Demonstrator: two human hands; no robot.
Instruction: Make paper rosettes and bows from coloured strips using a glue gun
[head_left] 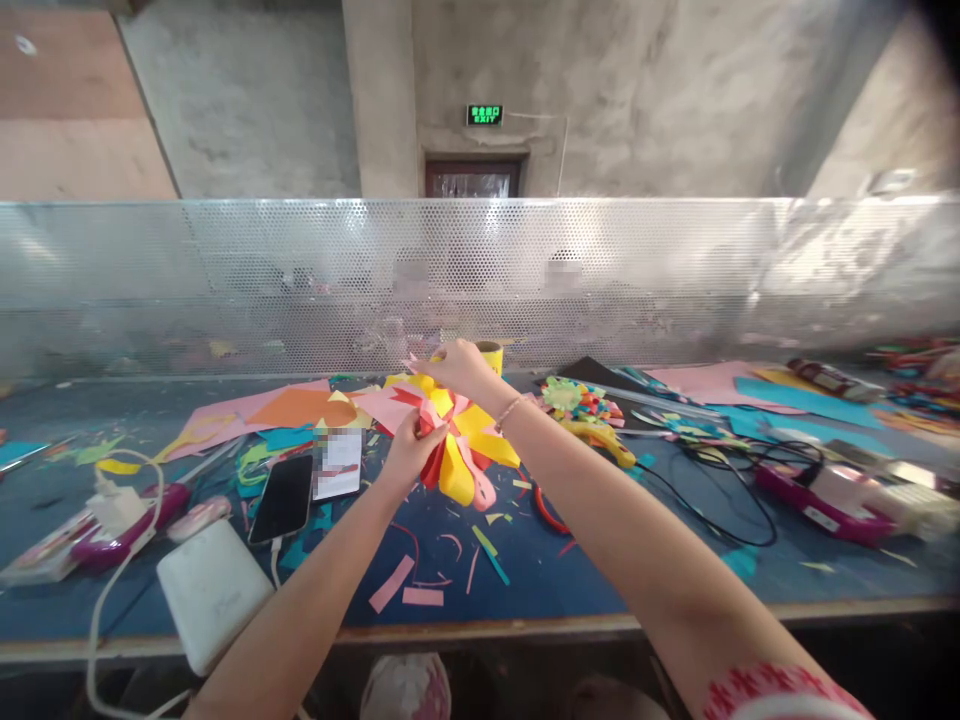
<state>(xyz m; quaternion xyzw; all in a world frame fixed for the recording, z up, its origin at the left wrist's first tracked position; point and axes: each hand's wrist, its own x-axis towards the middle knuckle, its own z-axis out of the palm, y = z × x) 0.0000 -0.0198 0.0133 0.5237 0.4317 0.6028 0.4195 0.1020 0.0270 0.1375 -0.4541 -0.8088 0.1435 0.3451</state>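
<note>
A paper flower [457,472] with pink, yellow and red looped petals hangs above the middle of the table. My left hand [411,448] is closed on it, the thumb lying near its centre. At the flower's far side, my right hand [465,368] has its fingers pinched on the petals; the fingertips are partly hidden. Just behind the right hand stands a yellow roll [491,357]. Pink and green paper scraps [424,597] lie on the table below the flower. Red-handled scissors or a red ring [550,512] show partly beneath my right forearm.
Left of my hands lie a phone [282,498], a printed card [337,464] and a white power bank [215,592] with cables. A yellow glue gun [600,440], black cable [750,490] and purple power strip [825,508] are on the right. A perforated metal screen [465,250] borders the table's back.
</note>
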